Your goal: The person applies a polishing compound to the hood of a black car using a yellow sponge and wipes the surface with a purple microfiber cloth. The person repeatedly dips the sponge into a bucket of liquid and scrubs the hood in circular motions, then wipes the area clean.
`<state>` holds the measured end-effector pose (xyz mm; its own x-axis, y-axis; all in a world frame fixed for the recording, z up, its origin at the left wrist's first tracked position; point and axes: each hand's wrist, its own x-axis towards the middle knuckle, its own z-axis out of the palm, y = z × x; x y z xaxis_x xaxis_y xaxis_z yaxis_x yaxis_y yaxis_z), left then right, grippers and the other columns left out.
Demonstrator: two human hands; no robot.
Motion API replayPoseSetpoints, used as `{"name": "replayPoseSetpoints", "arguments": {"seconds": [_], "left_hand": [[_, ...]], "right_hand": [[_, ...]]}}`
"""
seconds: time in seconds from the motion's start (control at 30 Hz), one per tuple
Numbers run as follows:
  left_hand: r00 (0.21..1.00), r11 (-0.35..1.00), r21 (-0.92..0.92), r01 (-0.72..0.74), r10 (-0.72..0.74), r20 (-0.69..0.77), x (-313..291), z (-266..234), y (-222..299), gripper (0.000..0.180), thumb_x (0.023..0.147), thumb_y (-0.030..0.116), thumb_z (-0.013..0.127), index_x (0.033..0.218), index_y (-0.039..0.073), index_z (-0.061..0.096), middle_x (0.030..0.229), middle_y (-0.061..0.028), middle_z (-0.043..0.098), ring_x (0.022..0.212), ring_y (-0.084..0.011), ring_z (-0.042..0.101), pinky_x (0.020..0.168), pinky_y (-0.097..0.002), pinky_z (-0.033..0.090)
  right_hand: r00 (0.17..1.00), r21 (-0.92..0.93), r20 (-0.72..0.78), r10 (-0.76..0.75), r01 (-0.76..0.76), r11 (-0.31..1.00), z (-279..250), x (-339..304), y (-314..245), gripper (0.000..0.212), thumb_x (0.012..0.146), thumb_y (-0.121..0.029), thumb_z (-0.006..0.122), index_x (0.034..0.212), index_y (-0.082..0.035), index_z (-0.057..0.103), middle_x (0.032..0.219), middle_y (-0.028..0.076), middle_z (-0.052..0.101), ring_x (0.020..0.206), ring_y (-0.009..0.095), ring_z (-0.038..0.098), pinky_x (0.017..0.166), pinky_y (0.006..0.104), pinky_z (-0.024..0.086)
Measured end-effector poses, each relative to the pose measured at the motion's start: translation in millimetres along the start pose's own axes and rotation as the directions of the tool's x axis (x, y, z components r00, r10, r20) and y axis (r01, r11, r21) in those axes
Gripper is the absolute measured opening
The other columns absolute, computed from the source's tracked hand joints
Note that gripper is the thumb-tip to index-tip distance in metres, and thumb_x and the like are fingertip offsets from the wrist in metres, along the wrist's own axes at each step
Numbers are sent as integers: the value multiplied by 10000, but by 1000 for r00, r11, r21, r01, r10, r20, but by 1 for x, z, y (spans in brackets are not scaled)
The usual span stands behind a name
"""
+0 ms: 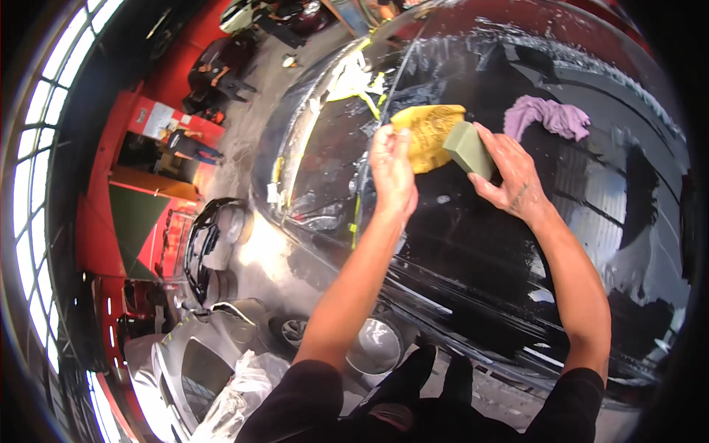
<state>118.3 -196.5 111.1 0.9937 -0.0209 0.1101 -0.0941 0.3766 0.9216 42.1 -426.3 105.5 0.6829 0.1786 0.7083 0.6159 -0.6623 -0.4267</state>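
While a round grey bucket (377, 363) stands near, left of the wearer's legs (457, 378), both hands are out over the glossy black car panel (458, 236). The right hand (513, 173) is partly closed, thumb and fingers clasping a green block (469, 149). The left hand (394, 173), nearly closed, pinches the left edge of a yellow sheet (425, 133) just left of the block; whether sheet and block touch, I cannot tell. Farther right, a crumpled purple cloth (548, 118) rests on the panel. Far left, beyond the car, is another person (186, 145).
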Motion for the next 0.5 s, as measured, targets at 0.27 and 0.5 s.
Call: {"name": "replayPoseSetpoints", "arguments": {"seconds": [0.27,0.5], "left_hand": [[993,999,-13,-53,54,100,-37,36,-12,249,1135,68,511,1378,27,472,1376,-165,616,1257,-225,638,1085,-412,530],[967,991,-64,-114,126,223,-46,59,-21,403,1151,67,456,1536,-48,436,1457,-161,566,1361,-209,554,1177,-371,432]], "right_hand": [[984,149,-103,142,-126,981,7,-4,2,831,870,-209,874,1567,53,506,1231,251,704,1055,389,719,930,431,573],[980,139,-98,175,-160,977,8,-5,1,823,868,-237,890,1539,66,522,1274,280,699,1081,410,732,932,434,597]]}}
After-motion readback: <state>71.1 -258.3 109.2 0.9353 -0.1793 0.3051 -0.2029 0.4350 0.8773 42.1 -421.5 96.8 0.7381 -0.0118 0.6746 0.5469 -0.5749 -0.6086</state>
